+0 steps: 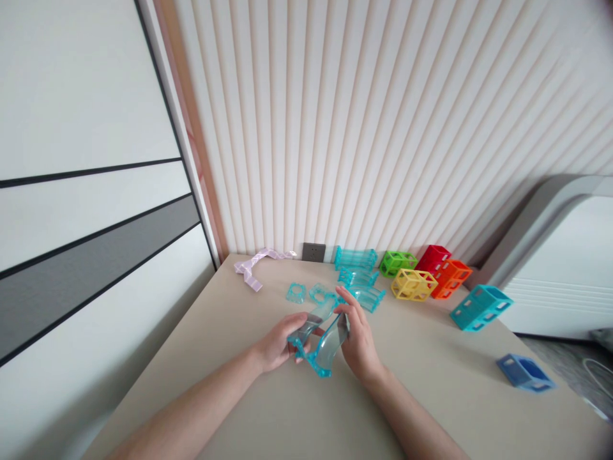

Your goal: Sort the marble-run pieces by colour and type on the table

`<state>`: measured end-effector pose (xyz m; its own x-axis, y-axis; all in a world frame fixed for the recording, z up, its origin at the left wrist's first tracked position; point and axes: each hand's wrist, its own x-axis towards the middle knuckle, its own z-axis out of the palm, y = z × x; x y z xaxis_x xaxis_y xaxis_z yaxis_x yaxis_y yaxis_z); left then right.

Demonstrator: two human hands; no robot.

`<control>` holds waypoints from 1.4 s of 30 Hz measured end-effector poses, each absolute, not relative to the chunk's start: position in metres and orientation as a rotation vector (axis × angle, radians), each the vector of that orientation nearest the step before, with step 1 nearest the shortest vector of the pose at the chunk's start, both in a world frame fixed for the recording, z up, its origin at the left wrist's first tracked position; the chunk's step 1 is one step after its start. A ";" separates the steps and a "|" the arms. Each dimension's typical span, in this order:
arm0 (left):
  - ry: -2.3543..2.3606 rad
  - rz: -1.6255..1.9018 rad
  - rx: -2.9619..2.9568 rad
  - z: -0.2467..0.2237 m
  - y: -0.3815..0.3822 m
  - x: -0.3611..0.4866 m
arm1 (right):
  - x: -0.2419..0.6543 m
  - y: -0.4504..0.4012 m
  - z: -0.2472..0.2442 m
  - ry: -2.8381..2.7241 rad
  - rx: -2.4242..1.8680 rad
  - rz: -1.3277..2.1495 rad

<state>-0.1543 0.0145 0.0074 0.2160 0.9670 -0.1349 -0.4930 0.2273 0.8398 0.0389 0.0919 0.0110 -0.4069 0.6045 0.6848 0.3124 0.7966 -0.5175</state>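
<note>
My left hand (282, 342) grips a clear teal curved track piece (306, 329) from its left side, thumb on top. On the other side, my right hand (357, 338) holds a second clear teal curved track piece (330, 343), its fingers along the outer edge. The two pieces come close together at the near end; whether they are joined there I cannot tell. Just beyond my hands lie two small teal square frames, one of them a square connector (296, 292). More teal curved track pieces (366, 297) rest past my right fingertips.
A purple folded strip (253, 268) lies at the back left. Along the back right stand green (397, 263), yellow (414, 285), red (433, 259) and orange (451, 278) block frames. Teal (481, 308) and blue (525, 373) blocks sit near the right edge. A dark wall socket (314, 252) is behind.
</note>
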 end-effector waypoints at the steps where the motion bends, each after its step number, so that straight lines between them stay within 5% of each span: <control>1: 0.777 1.151 0.755 0.008 0.014 -0.154 | 0.039 0.092 0.010 -2.016 -0.690 0.383; 24: 0.769 1.125 0.793 0.015 0.010 -0.151 | 0.037 0.096 0.004 -1.990 -0.715 0.356; 42: 0.803 1.652 0.723 0.017 0.018 -0.152 | 0.030 0.083 0.011 -2.108 -0.695 0.682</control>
